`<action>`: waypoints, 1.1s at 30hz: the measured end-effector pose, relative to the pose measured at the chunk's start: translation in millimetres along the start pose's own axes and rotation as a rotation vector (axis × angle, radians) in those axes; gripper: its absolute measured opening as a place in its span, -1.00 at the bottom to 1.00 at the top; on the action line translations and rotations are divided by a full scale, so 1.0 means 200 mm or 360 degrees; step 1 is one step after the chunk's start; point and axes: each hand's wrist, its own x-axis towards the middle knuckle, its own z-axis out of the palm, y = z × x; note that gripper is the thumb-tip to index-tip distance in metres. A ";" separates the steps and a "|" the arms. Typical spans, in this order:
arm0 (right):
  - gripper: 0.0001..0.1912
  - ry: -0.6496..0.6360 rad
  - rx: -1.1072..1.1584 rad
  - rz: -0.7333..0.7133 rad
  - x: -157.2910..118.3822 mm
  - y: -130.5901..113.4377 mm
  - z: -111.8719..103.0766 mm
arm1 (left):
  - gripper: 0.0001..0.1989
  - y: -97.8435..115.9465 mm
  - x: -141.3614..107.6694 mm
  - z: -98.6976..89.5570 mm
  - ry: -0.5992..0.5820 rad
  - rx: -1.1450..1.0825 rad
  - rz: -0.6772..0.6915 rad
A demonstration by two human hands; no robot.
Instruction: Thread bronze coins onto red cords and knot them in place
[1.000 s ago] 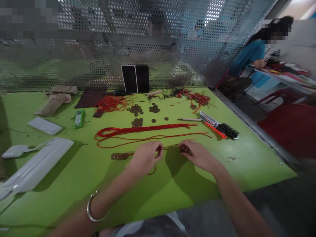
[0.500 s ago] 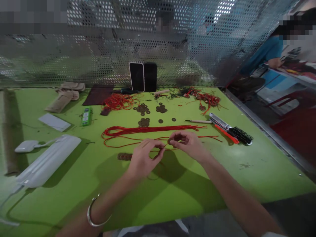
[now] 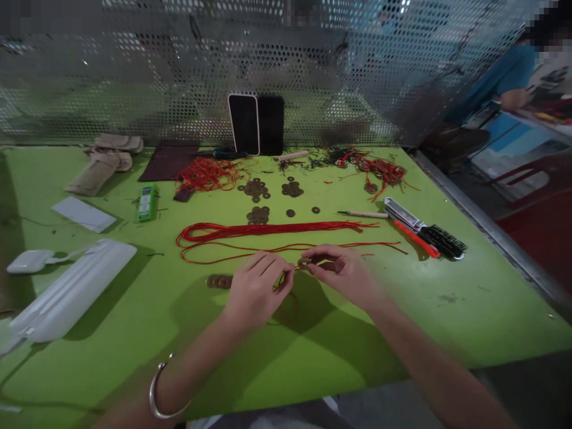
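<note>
Between thumb and finger, my left hand (image 3: 259,283) pinches a thin cord whose end points right. My right hand (image 3: 342,271) grips a small round coin (image 3: 304,262) with a hole, close against the cord end. Whether the cord passes through the hole I cannot tell. Just left of my left hand lies an overlapping row of coins (image 3: 218,281), partly covered by the hand. Behind both hands a looped red cord (image 3: 241,247) stretches across the table, with a thicker bundle of red cords (image 3: 277,229) beyond it.
Coin piles (image 3: 258,215) and two single coins sit farther back. At right are a white-handled tool (image 3: 364,214) and a black brush (image 3: 447,243). Red thread scraps (image 3: 210,174), a green box (image 3: 146,202) and a white power strip (image 3: 75,292) lie left. Two phones (image 3: 244,125) lean against the mesh panel.
My right hand has turned the coin and brought it down to the cord tip in my left hand. The camera view has shifted slightly.
</note>
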 end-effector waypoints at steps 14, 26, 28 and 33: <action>-0.77 -0.0123 -0.0169 0.0003 -0.01 0.00 0.02 | -0.89 0.02 0.00 -0.05 -0.0042 0.0548 0.0500; -0.68 -0.0142 -0.0014 0.0177 -0.01 0.00 -0.02 | -0.78 0.02 -0.01 -0.01 -0.0182 0.0060 0.0172; -0.68 -0.0144 -0.0012 0.0182 -0.01 -0.01 -0.02 | -0.74 0.02 -0.01 0.00 -0.0208 -0.0006 0.0114; -0.68 -0.0186 0.0071 0.0187 -0.01 -0.01 -0.01 | -0.84 0.01 -0.02 0.01 -0.0164 -0.0103 0.0075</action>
